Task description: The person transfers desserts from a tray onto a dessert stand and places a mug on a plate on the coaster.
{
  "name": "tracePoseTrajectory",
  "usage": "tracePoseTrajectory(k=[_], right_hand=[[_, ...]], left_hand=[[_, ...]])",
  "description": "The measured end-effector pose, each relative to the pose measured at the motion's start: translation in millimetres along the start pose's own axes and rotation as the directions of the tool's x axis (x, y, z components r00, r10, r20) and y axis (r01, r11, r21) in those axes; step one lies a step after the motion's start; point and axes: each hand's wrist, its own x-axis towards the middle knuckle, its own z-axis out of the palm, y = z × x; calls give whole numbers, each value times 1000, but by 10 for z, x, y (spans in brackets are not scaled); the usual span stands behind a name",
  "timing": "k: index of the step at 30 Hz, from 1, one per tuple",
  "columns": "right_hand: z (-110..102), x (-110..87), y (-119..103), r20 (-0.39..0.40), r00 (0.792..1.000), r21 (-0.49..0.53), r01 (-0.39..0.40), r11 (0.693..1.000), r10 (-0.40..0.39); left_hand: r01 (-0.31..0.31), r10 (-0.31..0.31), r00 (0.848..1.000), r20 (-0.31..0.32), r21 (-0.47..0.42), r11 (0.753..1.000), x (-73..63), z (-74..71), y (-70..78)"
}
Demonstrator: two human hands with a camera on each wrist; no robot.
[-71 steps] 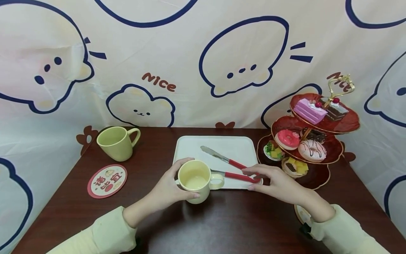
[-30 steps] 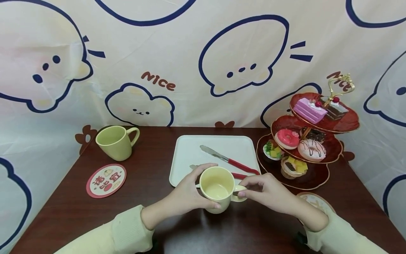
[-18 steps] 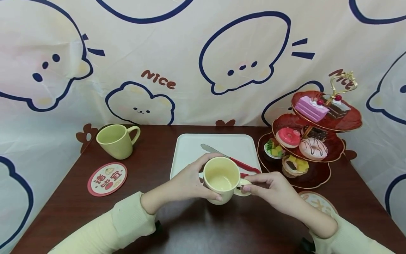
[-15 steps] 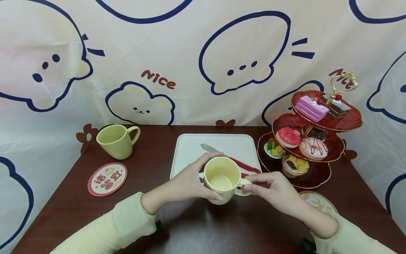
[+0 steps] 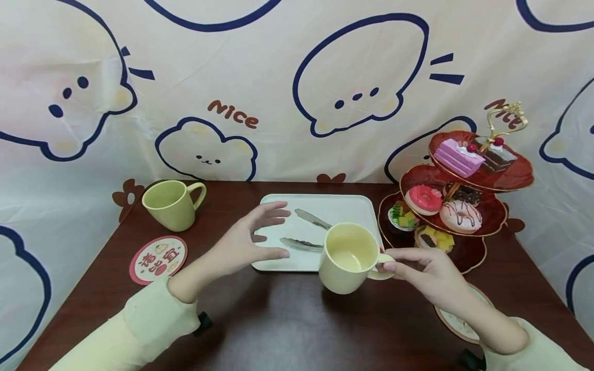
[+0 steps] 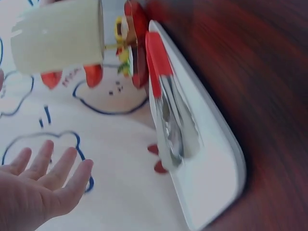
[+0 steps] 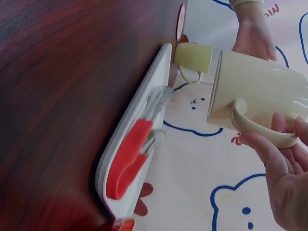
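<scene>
My right hand (image 5: 429, 273) pinches the handle of a pale yellow mug (image 5: 345, 257), which hangs upright and hollow side up over the near right part of the white tray (image 5: 274, 265). In the right wrist view, fingers and thumb wrap the handle of the mug (image 7: 260, 91), raised above the tray. My left hand (image 5: 236, 242) is apart from the mug, fingers spread, over the tray's left edge. Red-handled metal tongs (image 6: 168, 106) lie on the tray; the mug hides their handles in the head view.
A greener mug (image 5: 169, 208) stands at the back left, behind a round red-rimmed coaster (image 5: 158, 259). On the right rises a three-tier red stand (image 5: 498, 211) with toy cakes and doughnuts. Another round coaster (image 5: 457, 324) lies partly beneath my right forearm.
The left hand has let go of the mug and drawn back to the left, fingers spreading. The right hand, gripping the handle, has carried the mug slightly right.
</scene>
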Motion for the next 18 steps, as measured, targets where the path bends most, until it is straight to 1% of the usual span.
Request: tracePoseTrajectory(k=[3, 5, 7, 10, 14, 18], right_hand=[[-63, -52, 5, -19, 1000, -38, -2, 999, 1], [-108, -96, 18, -42, 999, -83, -8, 997, 4], [-154, -139, 37, -66, 998, -130, -20, 991, 12], [-221, -198, 68, -90, 996, -168, -37, 985, 23], [-294, -292, 97, -108, 993, -190, -64, 980, 44], [-354, -386, 138, -154, 986, -261, -101, 960, 61]], left_hand=[[-16, 17, 998, -66, 19, 1000, -49, -112, -58], [-17, 21, 994, -108, 29, 999, -80, -174, -97], [-9, 14, 989, -146, 38, 999, -111, -237, -140], [14, -2, 983, -185, 60, 998, -158, -330, -199], [38, -2, 973, -231, 151, 988, -204, -453, -280], [76, -5, 963, -269, 254, 964, -258, -570, -370]])
